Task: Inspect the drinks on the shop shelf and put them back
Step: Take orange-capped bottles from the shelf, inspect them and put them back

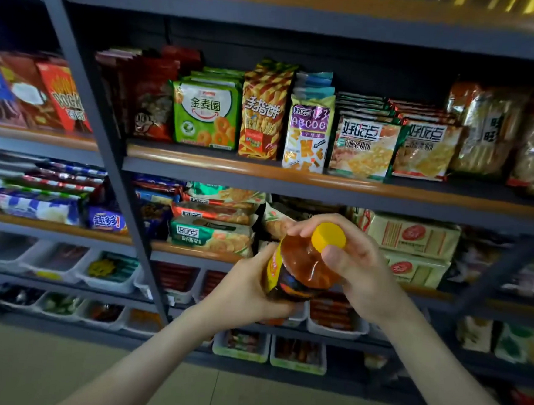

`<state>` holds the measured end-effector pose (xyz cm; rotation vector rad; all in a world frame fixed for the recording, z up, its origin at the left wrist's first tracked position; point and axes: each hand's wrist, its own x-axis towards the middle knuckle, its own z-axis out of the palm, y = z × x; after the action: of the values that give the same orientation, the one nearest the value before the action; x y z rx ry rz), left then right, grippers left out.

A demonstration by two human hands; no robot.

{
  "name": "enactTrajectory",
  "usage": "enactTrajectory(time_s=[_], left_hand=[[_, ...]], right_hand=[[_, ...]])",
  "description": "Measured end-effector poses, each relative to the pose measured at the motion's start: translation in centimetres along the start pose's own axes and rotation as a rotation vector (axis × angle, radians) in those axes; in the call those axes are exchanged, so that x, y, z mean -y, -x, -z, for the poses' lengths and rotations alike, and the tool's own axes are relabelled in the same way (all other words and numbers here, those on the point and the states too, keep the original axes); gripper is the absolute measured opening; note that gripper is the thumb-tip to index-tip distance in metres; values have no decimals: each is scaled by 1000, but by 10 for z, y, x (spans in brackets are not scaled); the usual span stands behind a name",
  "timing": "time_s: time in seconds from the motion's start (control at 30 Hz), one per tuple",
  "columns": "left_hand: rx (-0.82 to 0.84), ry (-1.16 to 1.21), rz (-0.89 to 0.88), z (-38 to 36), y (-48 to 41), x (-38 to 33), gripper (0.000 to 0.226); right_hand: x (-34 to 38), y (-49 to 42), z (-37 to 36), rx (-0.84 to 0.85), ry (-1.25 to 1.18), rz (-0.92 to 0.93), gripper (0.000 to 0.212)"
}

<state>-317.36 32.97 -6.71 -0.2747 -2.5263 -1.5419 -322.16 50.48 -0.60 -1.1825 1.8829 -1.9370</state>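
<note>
A drink bottle is held before the shelving, tilted with its cap up and to the right, gripped low by the left hand and at the neck by the right hand. Snack bags are stood in a row on the upper shelf. Biscuit packs are stacked behind the bottle, and trays are lined up lower down.

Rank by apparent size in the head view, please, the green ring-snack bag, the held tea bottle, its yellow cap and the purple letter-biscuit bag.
1. Green ring-snack bag and tea bottle: look alike; the bottle is nearer the camera, so unranked.
2. Purple letter-biscuit bag.
3. Yellow cap.
</note>
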Motion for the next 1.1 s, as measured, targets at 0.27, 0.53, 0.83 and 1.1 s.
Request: enactTrajectory(time_s=[0.27,0.53,0.83,1.1], left_hand=[[57,674,423,-20,0,-26,35],[-49,705,667,-24,-15,-21,46],[35,637,684,-10,-16,-13,46],[-25,1079,809,-34,-16,-12,42]], right_hand=[[-37,17,-3,46,77,-263,85],[-39,31,-4,115,99,-517,93],[-33,33,3,-158,-480,-613,48],[-22,35,-9,-69,316,-607,56]])
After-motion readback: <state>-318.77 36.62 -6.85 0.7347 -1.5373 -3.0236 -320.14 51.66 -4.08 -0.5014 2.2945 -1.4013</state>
